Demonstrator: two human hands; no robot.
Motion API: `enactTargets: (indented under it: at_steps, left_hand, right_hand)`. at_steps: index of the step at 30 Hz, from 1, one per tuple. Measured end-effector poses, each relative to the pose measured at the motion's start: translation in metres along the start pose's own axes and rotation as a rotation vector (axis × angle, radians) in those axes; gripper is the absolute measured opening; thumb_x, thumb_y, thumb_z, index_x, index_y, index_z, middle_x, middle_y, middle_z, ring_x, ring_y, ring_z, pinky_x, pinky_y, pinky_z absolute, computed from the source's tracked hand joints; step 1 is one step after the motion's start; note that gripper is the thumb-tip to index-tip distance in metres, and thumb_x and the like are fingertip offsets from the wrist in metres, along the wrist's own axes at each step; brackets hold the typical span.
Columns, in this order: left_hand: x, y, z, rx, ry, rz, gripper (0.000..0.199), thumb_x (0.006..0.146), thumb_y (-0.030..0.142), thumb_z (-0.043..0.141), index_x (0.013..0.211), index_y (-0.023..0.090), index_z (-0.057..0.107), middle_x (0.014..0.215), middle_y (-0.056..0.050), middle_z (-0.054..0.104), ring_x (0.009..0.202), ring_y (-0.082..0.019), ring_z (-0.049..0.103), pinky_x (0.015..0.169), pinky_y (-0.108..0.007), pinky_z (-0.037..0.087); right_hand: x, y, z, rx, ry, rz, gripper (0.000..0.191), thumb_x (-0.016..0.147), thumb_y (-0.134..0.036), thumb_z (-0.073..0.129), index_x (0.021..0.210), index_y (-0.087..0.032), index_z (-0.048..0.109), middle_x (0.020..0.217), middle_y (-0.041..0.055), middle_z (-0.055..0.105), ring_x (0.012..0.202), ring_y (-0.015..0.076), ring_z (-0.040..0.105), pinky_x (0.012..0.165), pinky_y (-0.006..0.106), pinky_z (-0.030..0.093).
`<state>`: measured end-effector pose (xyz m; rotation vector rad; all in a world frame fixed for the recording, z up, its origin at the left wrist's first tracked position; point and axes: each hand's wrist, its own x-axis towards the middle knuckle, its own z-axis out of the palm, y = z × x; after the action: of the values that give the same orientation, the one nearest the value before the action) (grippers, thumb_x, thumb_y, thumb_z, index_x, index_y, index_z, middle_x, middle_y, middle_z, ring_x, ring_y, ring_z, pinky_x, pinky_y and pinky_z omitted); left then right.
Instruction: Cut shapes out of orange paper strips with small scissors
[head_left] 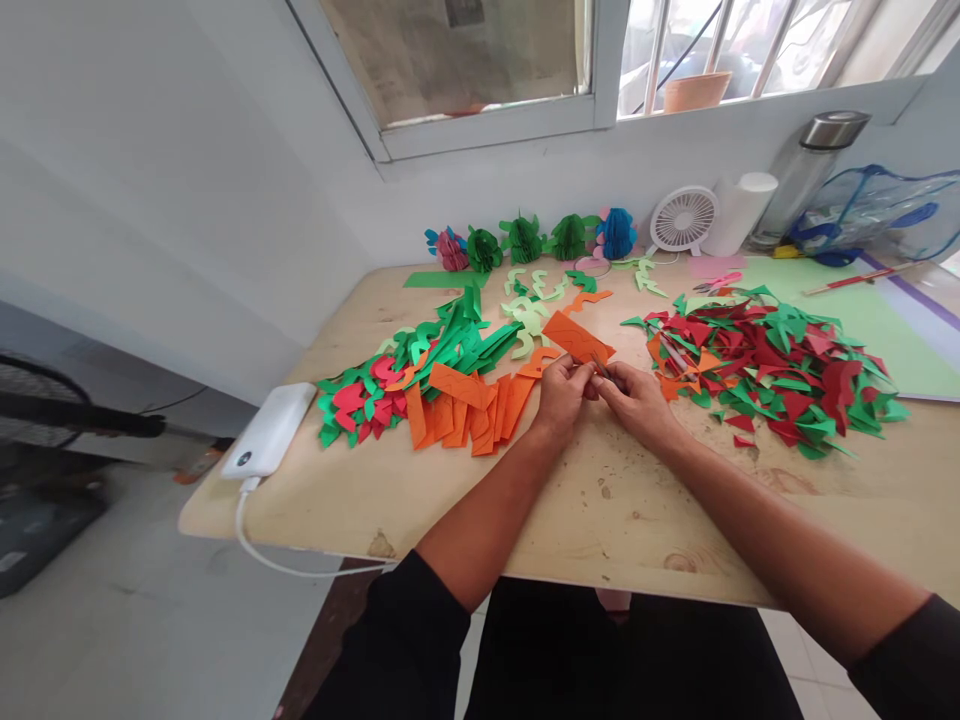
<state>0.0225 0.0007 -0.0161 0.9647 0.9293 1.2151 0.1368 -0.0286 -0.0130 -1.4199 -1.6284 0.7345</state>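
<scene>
My left hand (564, 392) is closed on the lower edge of an orange paper piece (574, 337) that has drawn lines on it. Close beside it, my right hand (636, 400) grips small scissors (604, 370), whose blades meet the paper; the handles are mostly hidden by my fingers. Left of my hands lie folded orange strips (469, 410), with a heap of green paper pieces (457, 340) behind them and red cut shapes (360, 400) farther left. To the right is a large pile of red and green scraps (772, 370).
Green, pink and blue honeycomb paper figures (521, 238) line the wall. A small white fan (684, 220), a bottle (802, 175) and a clear bag (874, 215) stand at the back right. A white power bank (270, 430) with a cable sits at the table's left edge.
</scene>
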Motion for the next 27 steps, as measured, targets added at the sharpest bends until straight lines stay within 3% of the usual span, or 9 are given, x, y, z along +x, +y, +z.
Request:
enactTargets:
  at_steps: [27]
  left_hand:
    - [-0.0013,0.0016,0.0009,-0.002,-0.010,0.008,0.012,0.068,0.023,0.060,0.061,0.015,0.053,0.051,0.005,0.049,0.045,-0.005,0.042,0.050,-0.020,0.035]
  right_hand:
    - [-0.0003,-0.0021,0.0002,0.015,0.010,0.003,0.030,0.081,-0.044,0.049,0.064,-0.020,0.045,0.058,-0.0039,0.037,0.055,0.0115,0.035,0.052,0.026,0.027]
